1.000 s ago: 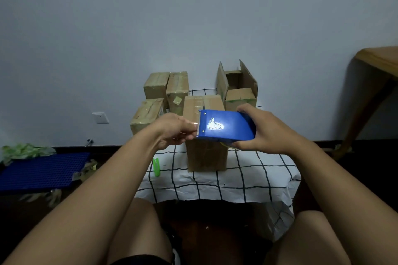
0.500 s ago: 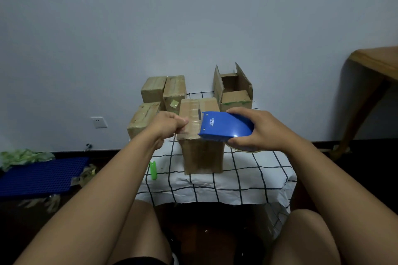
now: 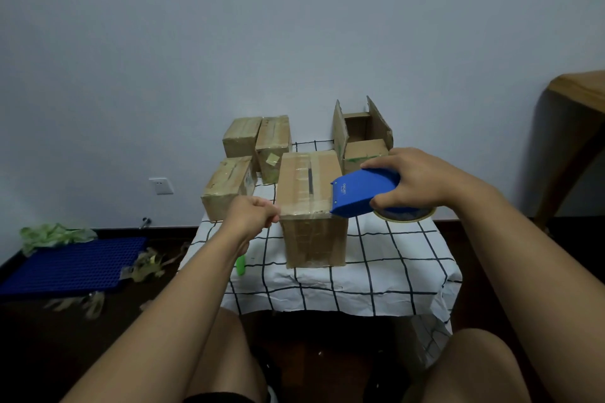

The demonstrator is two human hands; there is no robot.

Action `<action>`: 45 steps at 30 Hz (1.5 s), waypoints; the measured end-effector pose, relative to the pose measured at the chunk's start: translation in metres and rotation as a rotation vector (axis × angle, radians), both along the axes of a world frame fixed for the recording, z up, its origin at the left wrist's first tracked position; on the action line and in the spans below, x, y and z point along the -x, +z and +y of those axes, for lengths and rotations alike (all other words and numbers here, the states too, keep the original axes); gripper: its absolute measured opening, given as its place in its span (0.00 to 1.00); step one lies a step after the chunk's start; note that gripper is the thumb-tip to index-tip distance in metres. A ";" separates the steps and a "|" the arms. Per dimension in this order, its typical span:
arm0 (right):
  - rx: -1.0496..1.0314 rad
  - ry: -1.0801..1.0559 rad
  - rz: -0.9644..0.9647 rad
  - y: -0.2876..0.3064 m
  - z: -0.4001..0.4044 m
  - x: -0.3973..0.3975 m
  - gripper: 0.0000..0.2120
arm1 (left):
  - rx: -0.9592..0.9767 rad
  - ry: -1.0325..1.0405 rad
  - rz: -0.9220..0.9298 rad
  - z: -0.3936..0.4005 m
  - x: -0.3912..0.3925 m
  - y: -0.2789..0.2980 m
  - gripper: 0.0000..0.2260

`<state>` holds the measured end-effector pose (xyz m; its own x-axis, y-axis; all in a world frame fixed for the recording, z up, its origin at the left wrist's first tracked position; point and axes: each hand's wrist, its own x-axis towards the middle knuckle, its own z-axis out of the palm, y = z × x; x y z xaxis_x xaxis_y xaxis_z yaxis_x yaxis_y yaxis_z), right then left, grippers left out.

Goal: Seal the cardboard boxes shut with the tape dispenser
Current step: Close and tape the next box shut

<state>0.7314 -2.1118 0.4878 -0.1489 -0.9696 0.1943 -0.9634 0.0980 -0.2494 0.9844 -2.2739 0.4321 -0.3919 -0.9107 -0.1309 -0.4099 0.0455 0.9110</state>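
A tall cardboard box [image 3: 311,239] stands at the middle of a small table under a white checked cloth [image 3: 386,258]. Clear tape runs across the near edge of its closed top. My left hand [image 3: 252,216] is curled at the box's near left top corner and pinches the tape end there. My right hand [image 3: 422,177] grips the blue tape dispenser [image 3: 363,195], whose front edge sits at the box's near right top corner. The tape roll [image 3: 406,214] shows below the dispenser.
Three taped boxes [image 3: 229,186] stand at the back left of the table, and an open box [image 3: 363,137] at the back right. A green cutter [image 3: 240,265] lies left of the tall box. A blue mat [image 3: 72,265] and tape scraps lie on the floor; a wooden table [image 3: 576,108] stands right.
My right hand has drawn the dispenser to the right across the box top, from its left part to the right corner. My left hand stayed at the left corner, holding the tape.
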 end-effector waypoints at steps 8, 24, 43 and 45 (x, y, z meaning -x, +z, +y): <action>0.034 -0.006 0.054 0.006 -0.005 0.000 0.34 | -0.063 0.018 0.097 -0.004 -0.001 -0.006 0.02; -0.055 -0.014 0.090 0.006 -0.013 -0.003 0.37 | -0.092 0.038 0.047 -0.011 0.006 -0.012 0.04; -0.057 0.016 0.028 -0.011 -0.014 0.003 0.36 | 0.959 -0.185 -0.196 0.023 0.031 -0.033 0.17; -0.056 0.010 0.028 -0.013 -0.015 0.005 0.37 | 1.004 -0.330 -0.293 0.033 0.038 -0.038 0.18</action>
